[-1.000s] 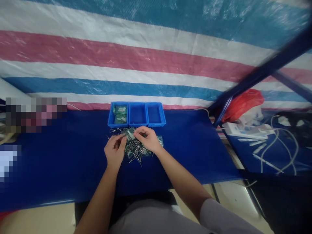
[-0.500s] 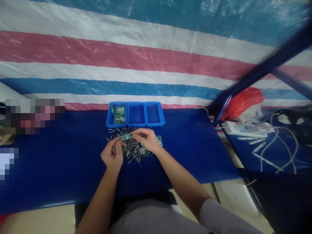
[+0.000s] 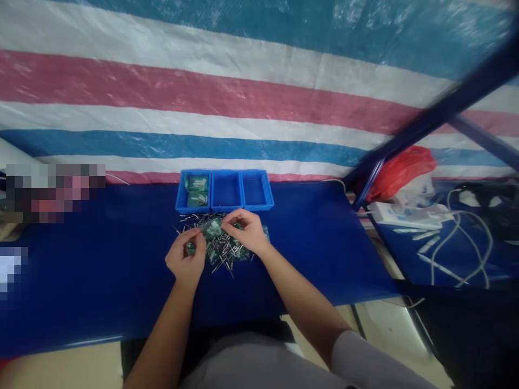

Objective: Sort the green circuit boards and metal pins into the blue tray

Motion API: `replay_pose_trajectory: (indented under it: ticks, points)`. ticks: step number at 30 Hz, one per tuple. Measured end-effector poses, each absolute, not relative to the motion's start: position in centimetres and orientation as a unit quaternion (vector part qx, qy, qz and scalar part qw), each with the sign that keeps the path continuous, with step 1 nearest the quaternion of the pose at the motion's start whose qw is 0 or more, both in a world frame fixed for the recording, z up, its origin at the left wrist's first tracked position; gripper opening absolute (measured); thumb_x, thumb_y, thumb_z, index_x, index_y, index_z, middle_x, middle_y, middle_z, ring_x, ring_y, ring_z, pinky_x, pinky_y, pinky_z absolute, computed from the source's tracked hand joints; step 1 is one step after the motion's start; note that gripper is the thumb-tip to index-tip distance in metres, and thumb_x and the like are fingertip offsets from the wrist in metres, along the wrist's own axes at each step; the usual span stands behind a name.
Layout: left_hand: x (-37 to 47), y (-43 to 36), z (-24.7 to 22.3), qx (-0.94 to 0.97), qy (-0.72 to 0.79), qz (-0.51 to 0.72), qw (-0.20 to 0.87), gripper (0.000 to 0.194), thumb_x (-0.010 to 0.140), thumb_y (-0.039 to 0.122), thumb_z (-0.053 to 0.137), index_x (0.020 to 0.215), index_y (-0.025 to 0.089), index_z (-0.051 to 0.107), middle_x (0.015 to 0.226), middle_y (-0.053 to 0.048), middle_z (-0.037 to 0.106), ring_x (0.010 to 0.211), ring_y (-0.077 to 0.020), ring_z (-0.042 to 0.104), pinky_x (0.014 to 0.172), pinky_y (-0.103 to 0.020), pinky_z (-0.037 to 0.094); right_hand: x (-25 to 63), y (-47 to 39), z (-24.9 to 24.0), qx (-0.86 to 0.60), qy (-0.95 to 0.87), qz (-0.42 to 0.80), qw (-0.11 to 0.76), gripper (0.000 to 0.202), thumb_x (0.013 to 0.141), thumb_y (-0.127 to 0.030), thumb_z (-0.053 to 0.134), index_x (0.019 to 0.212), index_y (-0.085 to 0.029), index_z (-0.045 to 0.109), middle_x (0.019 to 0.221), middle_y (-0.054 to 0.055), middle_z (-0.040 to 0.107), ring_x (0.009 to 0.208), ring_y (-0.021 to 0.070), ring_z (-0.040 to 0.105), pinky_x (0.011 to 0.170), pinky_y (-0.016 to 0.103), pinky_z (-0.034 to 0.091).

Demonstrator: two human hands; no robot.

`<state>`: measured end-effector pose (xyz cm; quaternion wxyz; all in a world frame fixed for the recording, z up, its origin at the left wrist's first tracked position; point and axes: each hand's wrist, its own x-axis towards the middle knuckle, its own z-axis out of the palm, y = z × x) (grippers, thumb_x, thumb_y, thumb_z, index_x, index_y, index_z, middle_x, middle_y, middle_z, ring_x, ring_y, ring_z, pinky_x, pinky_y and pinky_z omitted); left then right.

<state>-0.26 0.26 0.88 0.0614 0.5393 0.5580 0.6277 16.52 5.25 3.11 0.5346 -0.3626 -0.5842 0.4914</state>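
Observation:
Between my two hands is a small green-tinted plastic packet (image 3: 212, 228), pinched at its two ends. My left hand (image 3: 186, 255) holds its left end between thumb and fingers. At its right end my right hand (image 3: 246, 231) has thumb and forefinger closed on it. Beneath the packet lies a loose heap of thin dark and silvery rods (image 3: 227, 251), mixed with more green packets. Behind the heap stand three joined blue bins (image 3: 227, 208). In the left bin lie green packets (image 3: 198, 199) with light pieces inside. What kind of rods these are, I cannot make out.
A blue-covered table (image 3: 101, 259) carries everything. At the right, a metal frame post (image 3: 371, 181) stands near a red plastic bag (image 3: 409, 167), a white power strip (image 3: 399, 213) and looped white cables (image 3: 482, 243). A striped plastic sheet (image 3: 243, 97) hangs behind the table.
The packet between my hands now faces the camera more broadly and looks flatter and wider. My hands have barely shifted.

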Motion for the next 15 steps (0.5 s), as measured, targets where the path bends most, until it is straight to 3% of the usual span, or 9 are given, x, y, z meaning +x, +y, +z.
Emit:
replay_pose_trajectory:
  ticks: [7,15]
  points:
    - [0.08,0.27,1.34,0.501,0.602,0.620,0.048,0.019,0.079,0.024,0.073,0.097,0.018,0.071,0.086,-0.002,0.074,0.065,-0.0090,0.066,0.065,-0.022,0.055,16.28,5.07,3.54,-0.352,-0.617,0.478,0.516,0.020,0.082,-0.032,0.074,0.099,-0.022,0.072,0.079,0.001,0.071,0.066,0.0135,0.062,0.062,0.030,0.053]
    - [-0.50,0.20,1.82,0.577,0.568,0.586,0.029,0.030,0.084,0.023,0.068,0.113,0.021,0.070,0.095,-0.004,0.071,0.075,-0.0111,0.066,0.067,-0.024,0.055,16.34,5.08,3.66,-0.358,-0.625,0.465,0.515,0.010,0.084,-0.030,0.072,0.086,-0.021,0.073,0.080,0.003,0.071,0.067,0.0137,0.062,0.060,0.029,0.051]
